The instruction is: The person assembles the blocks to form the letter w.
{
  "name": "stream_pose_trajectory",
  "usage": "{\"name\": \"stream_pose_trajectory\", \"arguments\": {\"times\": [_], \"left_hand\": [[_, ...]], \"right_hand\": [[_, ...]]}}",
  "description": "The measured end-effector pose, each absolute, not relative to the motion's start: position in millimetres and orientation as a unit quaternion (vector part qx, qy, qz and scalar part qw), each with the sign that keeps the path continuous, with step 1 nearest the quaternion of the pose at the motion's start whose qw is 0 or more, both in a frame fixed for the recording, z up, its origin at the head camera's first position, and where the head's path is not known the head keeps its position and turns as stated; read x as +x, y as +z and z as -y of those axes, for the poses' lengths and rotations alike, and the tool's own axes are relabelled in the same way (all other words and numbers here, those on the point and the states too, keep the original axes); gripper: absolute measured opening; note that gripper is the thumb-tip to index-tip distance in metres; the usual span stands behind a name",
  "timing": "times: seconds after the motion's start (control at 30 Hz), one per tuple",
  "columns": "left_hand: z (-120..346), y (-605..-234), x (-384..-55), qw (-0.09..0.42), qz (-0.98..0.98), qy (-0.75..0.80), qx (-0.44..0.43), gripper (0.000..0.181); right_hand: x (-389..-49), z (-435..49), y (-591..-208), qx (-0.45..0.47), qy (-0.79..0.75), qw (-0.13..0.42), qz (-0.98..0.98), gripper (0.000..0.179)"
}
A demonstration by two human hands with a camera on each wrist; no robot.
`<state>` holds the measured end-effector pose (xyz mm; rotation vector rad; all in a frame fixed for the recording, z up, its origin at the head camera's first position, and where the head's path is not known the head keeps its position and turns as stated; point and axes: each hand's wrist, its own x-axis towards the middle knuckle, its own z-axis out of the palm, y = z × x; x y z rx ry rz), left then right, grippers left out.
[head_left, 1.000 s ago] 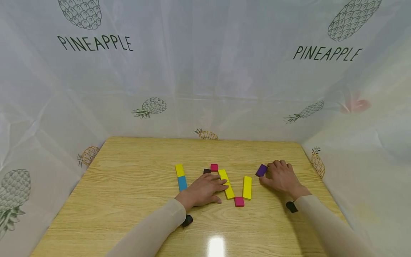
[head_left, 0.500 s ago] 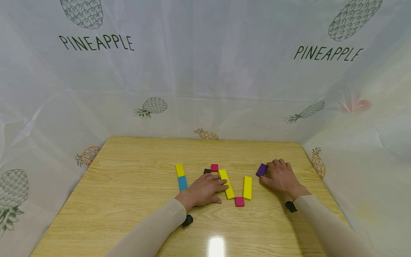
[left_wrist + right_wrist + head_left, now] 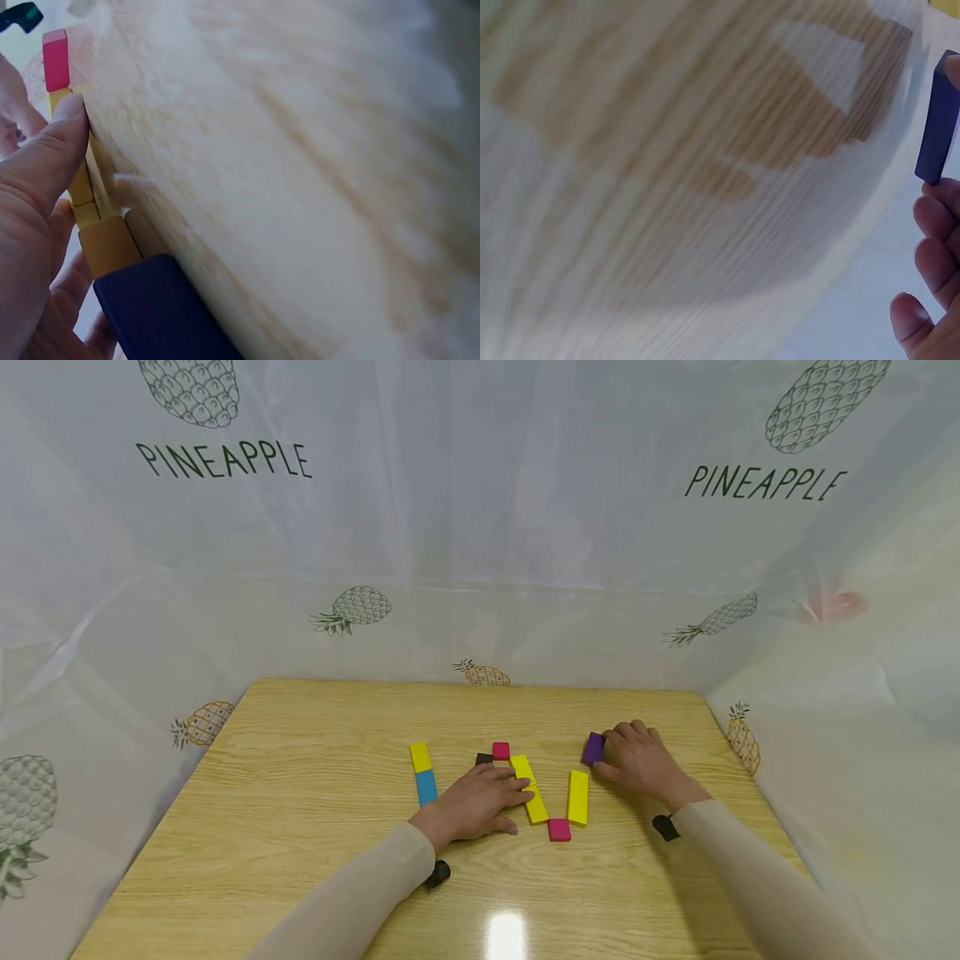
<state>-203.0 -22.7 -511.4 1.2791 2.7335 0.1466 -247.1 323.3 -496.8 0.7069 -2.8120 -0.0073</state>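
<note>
In the head view my right hand [image 3: 641,764] pinches a small purple block [image 3: 594,748] between thumb and fingers, just beyond the top of an upright yellow block [image 3: 577,797]. The right wrist view shows that purple block [image 3: 939,124] held by its ends. My left hand [image 3: 472,806] lies palm down with extended fingers, its fingertips on the slanting yellow blocks [image 3: 536,807]. At their lower end sits a pink block [image 3: 559,830]. Another pink block [image 3: 501,751] and a partly covered black block [image 3: 484,759] lie beyond the left hand, which hides whatever is beneath it.
A yellow block [image 3: 420,757] and a blue block [image 3: 426,787] form a line left of the left hand. In the left wrist view a dark blue block [image 3: 161,307] is close to the camera. The wooden table [image 3: 300,827] meets a pineapple-printed sheet [image 3: 562,610] behind.
My right hand has moved left and slightly away from me, carrying the purple block to above the upright yellow block and turning it more upright. The left hand has stayed in place.
</note>
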Motion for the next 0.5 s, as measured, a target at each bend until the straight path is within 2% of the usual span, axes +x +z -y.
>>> {"name": "stream_pose_trajectory", "arguments": {"times": [0.5], "left_hand": [[23.6,-504.2,-200.4,0.069,-0.903,0.053,0.42,0.06]], "right_hand": [[-257.4,-307.1,-497.9,0.253,-0.011,0.091,0.963,0.056]]}}
